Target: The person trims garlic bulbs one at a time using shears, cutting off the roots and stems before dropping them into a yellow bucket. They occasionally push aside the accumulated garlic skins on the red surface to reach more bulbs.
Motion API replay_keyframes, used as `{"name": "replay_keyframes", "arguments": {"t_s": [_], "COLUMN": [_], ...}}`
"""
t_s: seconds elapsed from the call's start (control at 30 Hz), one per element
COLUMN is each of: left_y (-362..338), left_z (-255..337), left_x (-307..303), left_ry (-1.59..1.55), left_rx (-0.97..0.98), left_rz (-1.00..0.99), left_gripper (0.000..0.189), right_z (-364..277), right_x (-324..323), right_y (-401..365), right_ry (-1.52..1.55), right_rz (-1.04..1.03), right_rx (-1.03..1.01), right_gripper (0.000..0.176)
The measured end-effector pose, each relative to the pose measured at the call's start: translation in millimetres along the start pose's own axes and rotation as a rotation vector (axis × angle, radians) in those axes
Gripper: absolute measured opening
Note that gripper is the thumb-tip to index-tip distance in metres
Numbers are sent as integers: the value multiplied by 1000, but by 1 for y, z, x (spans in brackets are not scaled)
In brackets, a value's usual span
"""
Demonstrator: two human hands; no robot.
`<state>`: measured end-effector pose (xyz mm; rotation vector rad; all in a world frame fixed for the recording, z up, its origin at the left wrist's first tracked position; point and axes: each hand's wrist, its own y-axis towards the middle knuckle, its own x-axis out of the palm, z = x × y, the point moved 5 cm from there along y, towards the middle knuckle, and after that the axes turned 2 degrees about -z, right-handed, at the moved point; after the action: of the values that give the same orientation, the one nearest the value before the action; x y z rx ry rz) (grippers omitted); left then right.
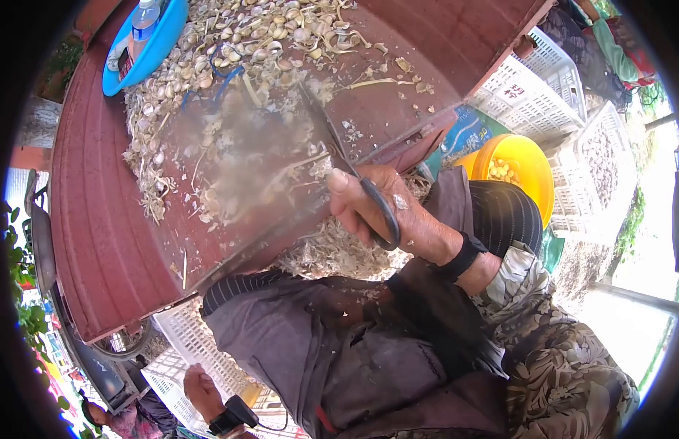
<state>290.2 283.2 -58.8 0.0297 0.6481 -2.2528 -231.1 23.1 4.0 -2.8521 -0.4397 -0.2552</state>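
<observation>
My right hand [380, 208] is closed round the black handles of a pair of scissors [387, 212], above the front edge of a reddish-brown metal table [98, 219]. The blades point away from me over the tabletop. Garlic cloves and heads [230, 44] with dry stalks lie heaped at the back and left of it. A pale, blurred patch of peel and dust [259, 146] spreads beside the blades. Low on the left, my left hand [204, 393] hangs at a white plastic crate [197, 336]; its fingers look curled, and their contents are hidden.
A blue basin [176, 29] with a bottle stands at the back left. On the right are a yellow bucket [541, 168] holding cloves, a white crate [526, 95] and another crate of garlic [599, 157]. Peelings [339, 252] pile below the table edge. Other people [617, 51] are nearby.
</observation>
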Motion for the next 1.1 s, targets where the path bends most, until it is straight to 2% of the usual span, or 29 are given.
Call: {"name": "replay_keyframes", "arguments": {"t_s": [0.07,0.17,0.27,0.37,0.47,0.57,0.67,0.73,0.83,0.93,0.97,1.07,1.1], "left_y": [-9,-33,-78,-67,-17,-56,-40,11,66,49,11,-20,-1], "left_z": [-1,58,131,156,126,141,183,203,194,175,179,192,196], "left_x": [1,74,210,299,349,386,420,445,479,485,483,486,489], "left_ry": [555,791,681,786,843,716,622,666,1093,929,913,840,720], "left_rx": [-23,782,803,1047,862,354,671,1282,1358,1172,1115,799,1082], "left_rz": [252,22,-263,-405,-570,-864,-543,-449,-287,-592,-734,-605,-593], "left_gripper": [35,37,41,43,38,28,19,17,18,18,15,15,15], "right_z": [-1,-6,-4,-3,-7,-4,-8,-4,-6,-6,-4,-2,0], "right_x": [1,0,3,1,-4,-13,-12,-8,-9,-17,-17,-16,-15], "right_y": [0,2,5,5,2,2,5,8,10,9,8,7,8], "right_ry": [-34,-88,-71,-59,-65,-32,96,172,208,122,131,128,115], "right_rz": [-16,-10,-8,-12,16,43,78,64,51,80,79,73,79], "right_rx": [-8,-27,-54,-37,-40,-64,-59,-45,-42,-83,-55,-16,-34], "right_gripper": [56,56,55,54,52,51,49,47,45,45,45,46,47]}}
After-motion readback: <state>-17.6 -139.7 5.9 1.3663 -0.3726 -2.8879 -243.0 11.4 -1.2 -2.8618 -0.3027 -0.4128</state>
